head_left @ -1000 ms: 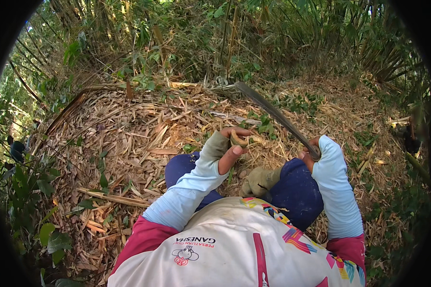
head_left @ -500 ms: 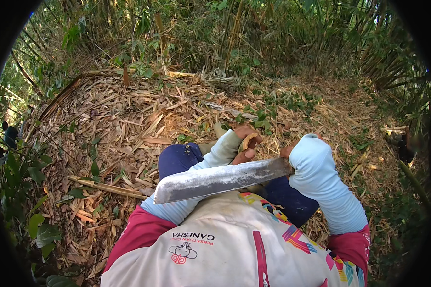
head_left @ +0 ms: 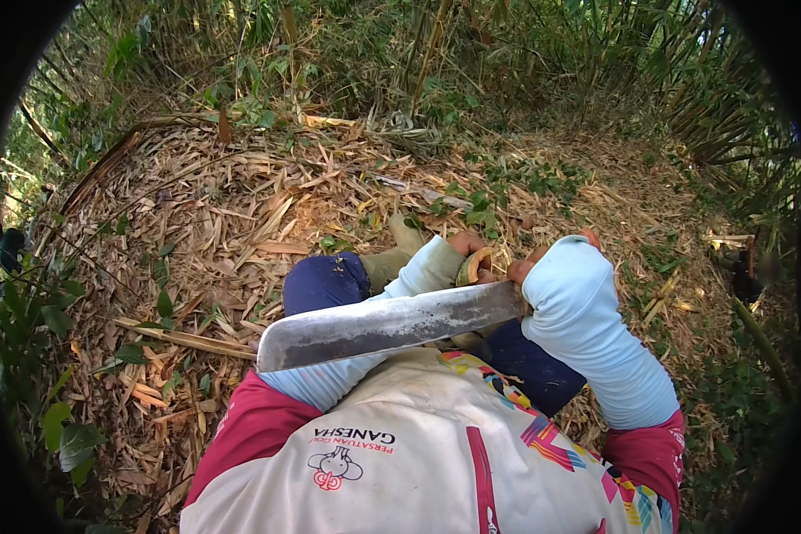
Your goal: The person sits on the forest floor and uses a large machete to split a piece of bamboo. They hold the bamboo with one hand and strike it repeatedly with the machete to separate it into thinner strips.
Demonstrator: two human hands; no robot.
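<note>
I am crouched on ground (head_left: 240, 222) thickly covered with dry bamboo leaves and split husks, looking down over my own chest and knees. My right hand (head_left: 543, 262), its arm in a pale blue sleeve, is wrapped shut around the handle of a long machete (head_left: 387, 325). The handle itself is hidden inside my grip. The broad, dull grey blade lies nearly flat and runs leftward across my body, over my left forearm and in front of my dark blue trousers (head_left: 325, 280), its blunt tip ending just above my left elbow.

My left hand (head_left: 463, 245), in a pale sleeve that reaches the knuckles, is just beside the right hand, almost touching it. Its fingers (head_left: 458, 240) curl closed around a small, pale brown, rounded piece of wood or bamboo (head_left: 479, 264), of which only a curved edge shows between the two hands. I cannot tell exactly what that piece is.

I wear a white jersey (head_left: 418, 454) with magenta shoulders and a coloured stripe. Beyond the leaf litter, along the far edge of the ground, green bamboo stalks (head_left: 427, 62) and low leafy plants rise in a dense wall.
</note>
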